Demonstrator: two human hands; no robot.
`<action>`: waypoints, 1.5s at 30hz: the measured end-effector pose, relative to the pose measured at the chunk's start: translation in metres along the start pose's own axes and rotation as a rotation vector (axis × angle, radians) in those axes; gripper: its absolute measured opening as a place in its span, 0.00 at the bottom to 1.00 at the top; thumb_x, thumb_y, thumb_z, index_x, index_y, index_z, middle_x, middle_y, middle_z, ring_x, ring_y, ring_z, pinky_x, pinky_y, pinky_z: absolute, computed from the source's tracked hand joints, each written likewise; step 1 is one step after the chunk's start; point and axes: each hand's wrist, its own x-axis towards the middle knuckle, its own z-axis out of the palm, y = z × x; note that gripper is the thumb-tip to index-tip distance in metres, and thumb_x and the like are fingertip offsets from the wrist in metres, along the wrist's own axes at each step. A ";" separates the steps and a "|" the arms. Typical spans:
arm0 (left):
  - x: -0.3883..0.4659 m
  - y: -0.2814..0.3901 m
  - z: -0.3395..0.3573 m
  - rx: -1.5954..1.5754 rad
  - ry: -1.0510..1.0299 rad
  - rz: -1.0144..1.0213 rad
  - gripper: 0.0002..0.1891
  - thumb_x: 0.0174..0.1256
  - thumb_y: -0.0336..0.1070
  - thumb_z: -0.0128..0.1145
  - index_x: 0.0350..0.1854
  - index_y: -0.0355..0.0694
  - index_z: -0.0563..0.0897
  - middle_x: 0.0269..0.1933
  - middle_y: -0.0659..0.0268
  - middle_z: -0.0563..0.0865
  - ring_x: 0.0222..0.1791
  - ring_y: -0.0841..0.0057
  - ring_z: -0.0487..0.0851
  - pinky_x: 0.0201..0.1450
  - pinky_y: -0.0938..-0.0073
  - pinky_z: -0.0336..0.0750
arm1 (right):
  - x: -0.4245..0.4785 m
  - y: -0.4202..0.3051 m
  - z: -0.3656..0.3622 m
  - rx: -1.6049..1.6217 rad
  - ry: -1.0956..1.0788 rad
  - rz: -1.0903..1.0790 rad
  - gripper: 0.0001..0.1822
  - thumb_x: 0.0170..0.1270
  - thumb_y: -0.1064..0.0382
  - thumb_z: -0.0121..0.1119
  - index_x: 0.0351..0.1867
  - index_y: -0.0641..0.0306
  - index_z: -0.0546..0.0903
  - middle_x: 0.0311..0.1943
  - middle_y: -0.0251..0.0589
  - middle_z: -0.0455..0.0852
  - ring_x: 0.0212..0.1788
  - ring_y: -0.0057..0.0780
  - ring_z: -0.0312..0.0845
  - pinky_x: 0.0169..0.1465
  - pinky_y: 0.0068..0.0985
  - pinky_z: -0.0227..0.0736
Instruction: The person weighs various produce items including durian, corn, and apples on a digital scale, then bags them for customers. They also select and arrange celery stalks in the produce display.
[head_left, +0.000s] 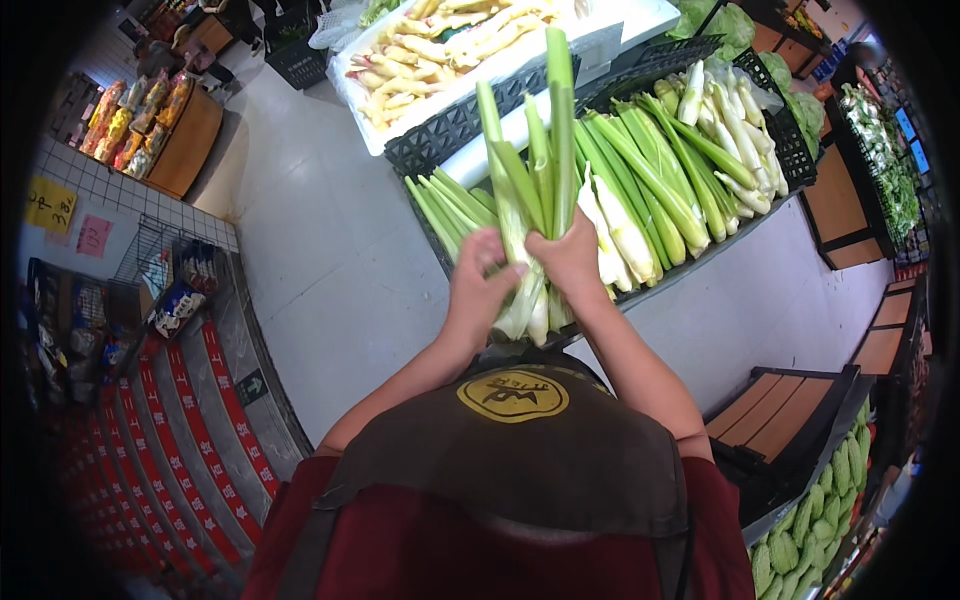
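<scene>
My right hand (570, 255) is closed around the lower part of several upright water bamboo stalks (559, 142), its thumb across them. My left hand (482, 281), slightly blurred, is at the left side of the same bunch with its fingers curved; how firmly it touches the outer leaves cannot be told. The pale bulbous ends of the bunch point toward my body. Beyond and under the hands, a black plastic crate (667, 281) holds more water bamboo (637, 172), laid side by side, with peeled white shoots (739, 127) at its right end.
A white foam box (375, 142) of young ginger (420, 67) stands beyond the crate. Cabbages (806, 112) lie at the upper right, bitter melons (817, 517) in a display at the lower right. Stairs with red strips (187, 450) are at the left. People stand at the upper left.
</scene>
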 end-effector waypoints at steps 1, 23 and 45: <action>-0.004 -0.004 -0.001 0.012 -0.116 -0.073 0.26 0.62 0.26 0.60 0.63 0.33 0.68 0.55 0.61 0.77 0.57 0.74 0.76 0.62 0.73 0.69 | -0.001 0.001 -0.001 0.030 -0.018 -0.004 0.21 0.47 0.68 0.64 0.46 0.68 0.80 0.36 0.50 0.87 0.39 0.40 0.86 0.47 0.31 0.77; -0.006 -0.015 -0.035 -0.175 -0.212 -0.011 0.13 0.65 0.29 0.56 0.51 0.35 0.76 0.49 0.65 0.82 0.50 0.80 0.78 0.55 0.78 0.71 | -0.006 0.003 0.000 0.056 -0.284 0.005 0.20 0.48 0.68 0.64 0.46 0.72 0.80 0.35 0.47 0.87 0.38 0.33 0.85 0.44 0.28 0.77; 0.003 -0.024 -0.028 -0.022 -0.133 -0.055 0.17 0.67 0.33 0.57 0.54 0.31 0.76 0.50 0.63 0.84 0.47 0.82 0.82 0.53 0.79 0.74 | -0.013 0.017 -0.005 0.003 -0.359 0.039 0.24 0.47 0.67 0.67 0.49 0.72 0.79 0.37 0.50 0.87 0.39 0.33 0.84 0.48 0.28 0.76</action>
